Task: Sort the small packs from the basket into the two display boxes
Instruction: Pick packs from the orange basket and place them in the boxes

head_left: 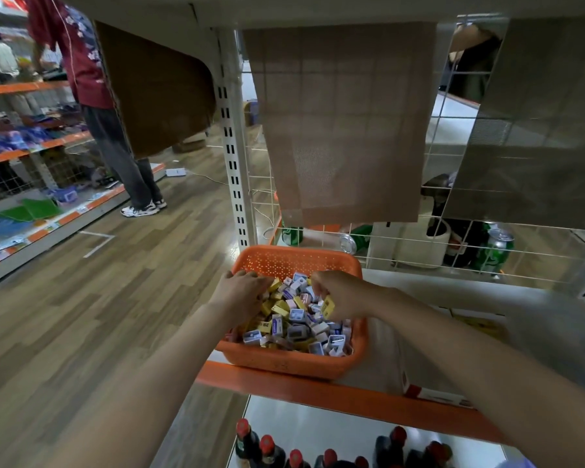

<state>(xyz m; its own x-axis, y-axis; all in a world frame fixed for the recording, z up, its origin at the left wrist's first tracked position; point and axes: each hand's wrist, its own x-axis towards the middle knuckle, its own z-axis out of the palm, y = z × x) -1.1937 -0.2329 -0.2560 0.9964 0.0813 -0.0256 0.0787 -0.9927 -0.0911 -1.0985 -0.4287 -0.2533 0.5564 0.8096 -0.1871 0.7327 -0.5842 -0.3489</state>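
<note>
An orange plastic basket sits on the shelf, filled with several small yellow packs and white-and-blue packs. My left hand reaches into the left side of the pile, fingers curled down among the yellow packs; what it grips is hidden. My right hand is over the right side and pinches a yellow pack just above the pile. A display box lies to the right of the basket, mostly hidden behind my right forearm.
The shelf has an orange front edge. A wire grid back panel with green cans behind it stands beyond the basket. Dark bottles with red caps stand on the shelf below. A person stands at the far left aisle.
</note>
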